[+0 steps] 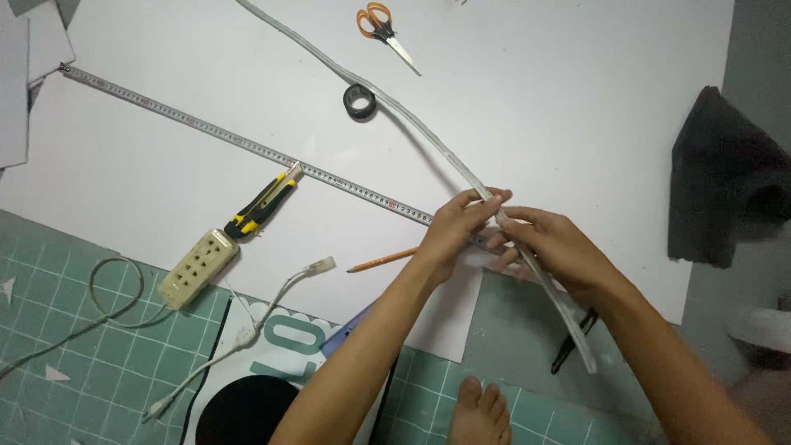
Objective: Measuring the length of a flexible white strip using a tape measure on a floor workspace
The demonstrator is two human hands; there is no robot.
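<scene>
A long flat grey strip (412, 119) runs from the top of the view down across a white sheet (535, 107) to its cut end at the lower right. My left hand (457, 227) pinches the strip from the left, and my right hand (552, 247) grips it just below, so both hands hold the same stretch. A steel tape measure blade (222, 136) lies stretched under the hands. An orange pencil (383, 260) lies beside my left wrist.
A yellow-black utility knife (265, 202), a cream power strip (198, 268) with its cord, a white cable with plug (280, 297), black tape roll (359, 100), orange scissors (383, 29), a dark cloth (725, 181), a black tool (574, 340) and my bare foot (479, 412) on the green mat.
</scene>
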